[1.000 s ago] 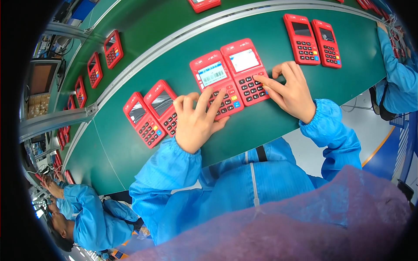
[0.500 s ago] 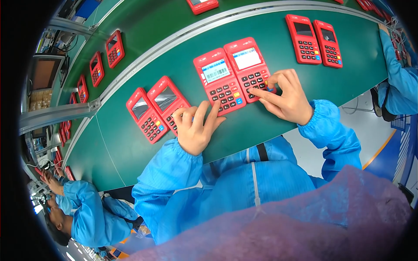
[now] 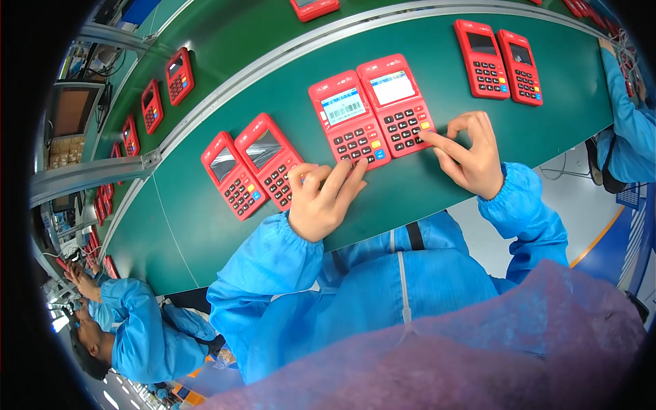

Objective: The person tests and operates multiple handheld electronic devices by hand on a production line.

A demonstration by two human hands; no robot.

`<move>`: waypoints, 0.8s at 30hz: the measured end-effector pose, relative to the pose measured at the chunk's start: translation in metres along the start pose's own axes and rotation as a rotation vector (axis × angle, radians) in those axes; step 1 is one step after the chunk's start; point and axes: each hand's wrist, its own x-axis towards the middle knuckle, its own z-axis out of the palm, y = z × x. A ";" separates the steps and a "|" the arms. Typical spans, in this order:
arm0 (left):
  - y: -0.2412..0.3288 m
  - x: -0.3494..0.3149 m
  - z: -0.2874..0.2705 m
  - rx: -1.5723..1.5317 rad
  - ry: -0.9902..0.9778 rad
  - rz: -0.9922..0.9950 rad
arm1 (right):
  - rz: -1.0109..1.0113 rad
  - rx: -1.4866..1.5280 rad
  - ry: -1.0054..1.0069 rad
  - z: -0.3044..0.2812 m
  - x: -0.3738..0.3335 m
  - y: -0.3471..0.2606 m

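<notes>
Your left hand [image 3: 326,198] lies flat with fingers spread, holding nothing, its fingertips on the lower keys of the left lit payment terminal [image 3: 348,119]. Your right hand [image 3: 470,154] is loosely curled, empty too, with the index finger stretched onto the keypad edge of the right lit payment terminal [image 3: 398,104]. Both terminals lie touching side by side on the green conveyor belt [image 3: 437,61], straight ahead of you. Another red pair with dark screens [image 3: 251,171] sits just left of your left hand, and a further pair [image 3: 499,61] lies well off to the right. A co-worker in blue [image 3: 137,335] works at lower left.
</notes>
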 end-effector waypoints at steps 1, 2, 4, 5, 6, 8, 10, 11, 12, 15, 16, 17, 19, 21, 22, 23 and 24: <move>0.000 0.001 0.002 -0.002 -0.021 0.021 | 0.021 -0.017 -0.007 0.000 -0.003 0.001; 0.000 0.002 0.003 -0.005 -0.042 0.043 | 0.021 -0.022 -0.006 0.000 -0.005 0.001; 0.000 0.004 0.002 -0.005 -0.065 0.047 | 0.017 -0.023 -0.022 -0.001 -0.006 0.000; 0.000 0.004 0.002 -0.003 -0.089 0.048 | 0.019 -0.026 -0.021 -0.001 -0.007 0.000; 0.000 0.004 0.002 -0.007 -0.087 0.052 | 0.007 -0.029 -0.035 0.000 -0.007 0.000; 0.000 0.003 0.003 -0.022 -0.100 0.042 | -0.003 -0.037 -0.050 0.001 -0.007 0.000; 0.000 0.003 0.001 -0.014 -0.113 0.039 | -0.019 -0.038 -0.077 0.001 -0.006 -0.001; 0.000 0.003 0.000 -0.006 -0.128 0.035 | -0.020 -0.039 -0.077 0.001 -0.006 -0.001; 0.000 0.003 0.000 -0.005 -0.125 0.033 | -0.018 -0.042 -0.086 0.002 -0.006 -0.001; -0.002 0.007 -0.001 -0.052 -0.127 0.048 | 0.006 -0.018 -0.113 0.003 -0.007 -0.002; -0.002 0.010 -0.003 -0.069 -0.123 0.048 | 0.031 0.010 -0.131 0.001 -0.006 -0.001; -0.002 0.008 -0.003 -0.107 -0.144 -0.013 | 0.021 0.007 -0.117 -0.002 -0.002 0.000; -0.007 0.020 -0.008 -0.262 -0.160 -0.133 | 0.125 0.187 -0.113 -0.006 0.005 0.004; -0.012 0.027 -0.014 -0.390 -0.256 -0.380 | 0.272 0.278 -0.123 -0.009 0.011 0.006; -0.013 0.032 -0.016 -0.470 -0.294 -0.542 | 0.361 0.310 -0.121 -0.010 0.013 0.004; -0.020 0.035 -0.013 -0.546 -0.320 -0.550 | 0.447 0.365 -0.260 -0.009 0.016 0.007; -0.023 0.038 -0.007 -0.644 -0.308 -0.609 | 0.434 0.360 -0.254 -0.006 0.019 0.007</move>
